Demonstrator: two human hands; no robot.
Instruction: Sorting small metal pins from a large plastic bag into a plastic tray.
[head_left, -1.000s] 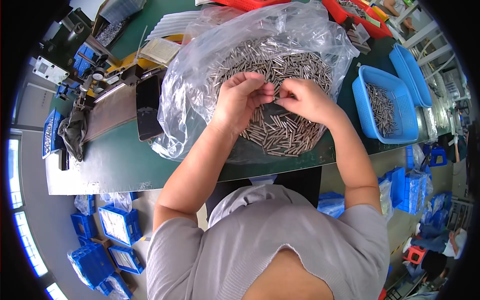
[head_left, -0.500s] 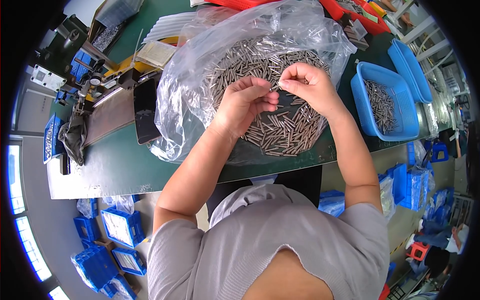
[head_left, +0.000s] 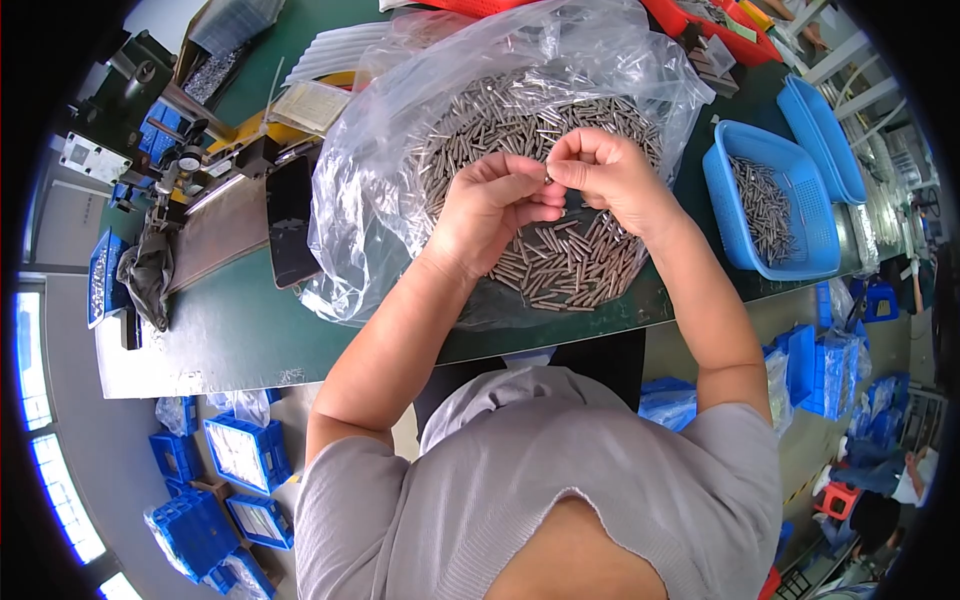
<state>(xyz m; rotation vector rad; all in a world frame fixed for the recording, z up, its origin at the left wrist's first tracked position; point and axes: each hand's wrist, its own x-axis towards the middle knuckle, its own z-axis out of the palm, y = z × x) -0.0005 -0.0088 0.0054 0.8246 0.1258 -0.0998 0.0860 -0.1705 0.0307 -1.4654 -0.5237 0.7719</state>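
Observation:
Over a heap of small grey metal pins (head_left: 575, 262), my two hands meet at the fingertips. My left hand (head_left: 490, 205) is closed in a pinch on a metal pin, of which only a tiny shiny end shows; its lower fingers are curled. Thumb and forefinger of my right hand (head_left: 612, 178) press together at that same end. Whatever the right fingers hold is hidden. The pins lie spread on a clear plastic bag (head_left: 365, 175), with several loose ones just below my hands.
To the right stands a blue basket (head_left: 735, 215) part-filled with pins, beside another blue basket (head_left: 800, 110). Left of the bag lies a dark flat phone-like slab (head_left: 288, 225). A bench device (head_left: 185, 160) with a dial occupies the left end of the green table (head_left: 225, 320).
My right hand has moved slightly left, closing the small gap, so its fingertips now meet the left hand's. The left hand stays nearly in place.

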